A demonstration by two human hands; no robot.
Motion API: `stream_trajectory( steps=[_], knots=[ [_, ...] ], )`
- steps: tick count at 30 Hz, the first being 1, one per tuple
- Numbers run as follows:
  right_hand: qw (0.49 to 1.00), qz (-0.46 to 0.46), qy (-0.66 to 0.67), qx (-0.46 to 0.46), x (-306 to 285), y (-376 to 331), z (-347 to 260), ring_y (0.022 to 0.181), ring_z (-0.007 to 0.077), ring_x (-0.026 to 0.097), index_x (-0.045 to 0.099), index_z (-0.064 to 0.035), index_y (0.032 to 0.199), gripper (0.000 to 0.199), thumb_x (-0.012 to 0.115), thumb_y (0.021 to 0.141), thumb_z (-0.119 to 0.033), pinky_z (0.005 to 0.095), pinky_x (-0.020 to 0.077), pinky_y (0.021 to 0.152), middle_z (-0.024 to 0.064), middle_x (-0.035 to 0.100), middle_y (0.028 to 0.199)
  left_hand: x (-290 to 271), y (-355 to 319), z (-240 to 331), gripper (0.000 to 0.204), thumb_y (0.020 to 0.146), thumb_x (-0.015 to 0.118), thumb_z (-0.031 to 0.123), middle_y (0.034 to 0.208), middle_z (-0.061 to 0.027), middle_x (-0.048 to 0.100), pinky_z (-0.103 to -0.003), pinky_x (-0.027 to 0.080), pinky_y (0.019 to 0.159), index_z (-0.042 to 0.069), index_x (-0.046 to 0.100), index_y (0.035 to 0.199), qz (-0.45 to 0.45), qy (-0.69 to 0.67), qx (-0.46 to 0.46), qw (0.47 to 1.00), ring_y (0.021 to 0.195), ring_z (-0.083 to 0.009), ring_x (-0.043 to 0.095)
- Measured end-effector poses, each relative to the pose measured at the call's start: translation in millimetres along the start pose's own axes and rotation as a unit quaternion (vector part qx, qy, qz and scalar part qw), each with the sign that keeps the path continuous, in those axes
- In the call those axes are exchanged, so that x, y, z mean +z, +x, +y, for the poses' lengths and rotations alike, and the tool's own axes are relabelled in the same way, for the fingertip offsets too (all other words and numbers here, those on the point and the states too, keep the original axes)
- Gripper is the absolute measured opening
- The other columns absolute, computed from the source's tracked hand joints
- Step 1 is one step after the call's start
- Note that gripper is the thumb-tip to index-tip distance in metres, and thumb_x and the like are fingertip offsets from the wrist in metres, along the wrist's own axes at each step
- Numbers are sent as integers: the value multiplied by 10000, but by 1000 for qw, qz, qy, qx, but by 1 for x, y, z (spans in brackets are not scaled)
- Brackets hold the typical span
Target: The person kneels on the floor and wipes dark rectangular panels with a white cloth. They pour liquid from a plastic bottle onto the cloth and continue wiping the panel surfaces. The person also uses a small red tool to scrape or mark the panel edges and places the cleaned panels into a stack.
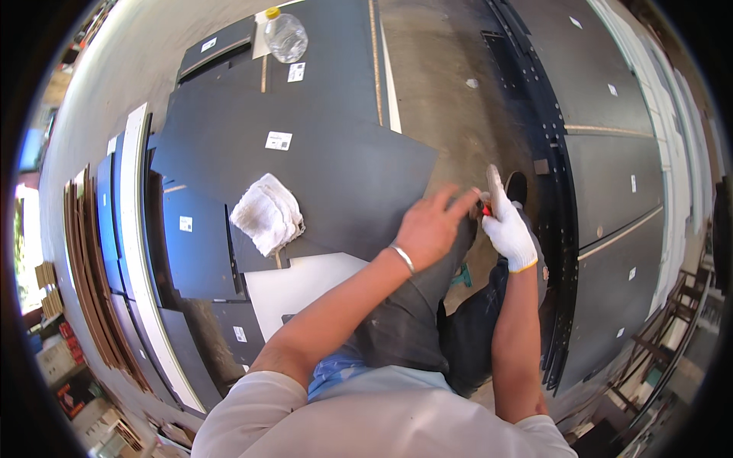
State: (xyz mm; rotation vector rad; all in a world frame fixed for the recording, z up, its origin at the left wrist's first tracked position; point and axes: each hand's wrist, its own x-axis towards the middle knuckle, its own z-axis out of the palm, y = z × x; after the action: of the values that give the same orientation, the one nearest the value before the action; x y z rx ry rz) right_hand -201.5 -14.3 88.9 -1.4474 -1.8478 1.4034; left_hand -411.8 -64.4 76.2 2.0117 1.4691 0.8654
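Observation:
My left hand (431, 229), bare with a silver bracelet at the wrist, reaches across with its fingers stretched and apart, somewhat blurred. Its fingertips come close to my right hand (508, 229), which wears a white knitted glove with a yellow cuff edge. The gloved fingers close around a small red thing (487, 210); most of it is hidden, so its kind is unclear. Beneath and left of my left hand lie dark grey boards (343, 168) with white labels. A folded white cloth (267, 214) rests on them.
A clear plastic bottle (286, 38) with a yellow cap lies at the far end of the boards. Dark panels (615, 175) are stacked on the right beside a black perforated edge (561, 191). Brown and white strips (130, 252) stand at the left. My legs are below my hands.

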Motion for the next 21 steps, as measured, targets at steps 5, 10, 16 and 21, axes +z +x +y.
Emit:
stream_trajectory(
  steps=[5, 10, 16, 21],
  knots=[
    [981, -50, 187, 4, 1, -32, -23, 1125, 196, 581, 124, -96, 1721, 1031, 603, 823, 64, 295, 436, 1047, 117, 606, 1242, -10, 11, 21, 334, 869, 733, 128, 1028, -64, 636, -435, 540, 814, 115, 661, 1195, -18, 17, 115, 993, 974, -286, 674],
    [901, -45, 429, -38, -17, -48, -4, 1220, 313, 613, 291, -57, 1662, 1087, 878, 776, -286, 436, 481, 1073, 206, 626, 1360, -48, -35, 9, 151, 888, 733, 180, 820, -79, 631, -449, 515, 724, 105, 615, 943, -15, 11, 136, 991, 803, -304, 667],
    [822, 52, 554, -118, -46, -45, 40, 1223, 352, 612, 471, -20, 1543, 767, 797, 870, -189, 484, 492, 1068, 217, 626, 1380, -156, -188, -35, 123, 920, 741, 143, 735, -109, 621, -472, 486, 630, 62, 709, 1006, -85, 89, -23, 992, 671, -348, 630],
    [840, 47, 537, -57, -41, -38, 48, 1193, 332, 617, 505, 4, 1500, 717, 800, 875, -187, 467, 498, 1038, 204, 643, 1330, -184, -306, -4, 192, 892, 765, 133, 839, -123, 735, -426, 538, 637, 41, 733, 1058, -130, 59, -94, 985, 696, -317, 690]
  ],
)
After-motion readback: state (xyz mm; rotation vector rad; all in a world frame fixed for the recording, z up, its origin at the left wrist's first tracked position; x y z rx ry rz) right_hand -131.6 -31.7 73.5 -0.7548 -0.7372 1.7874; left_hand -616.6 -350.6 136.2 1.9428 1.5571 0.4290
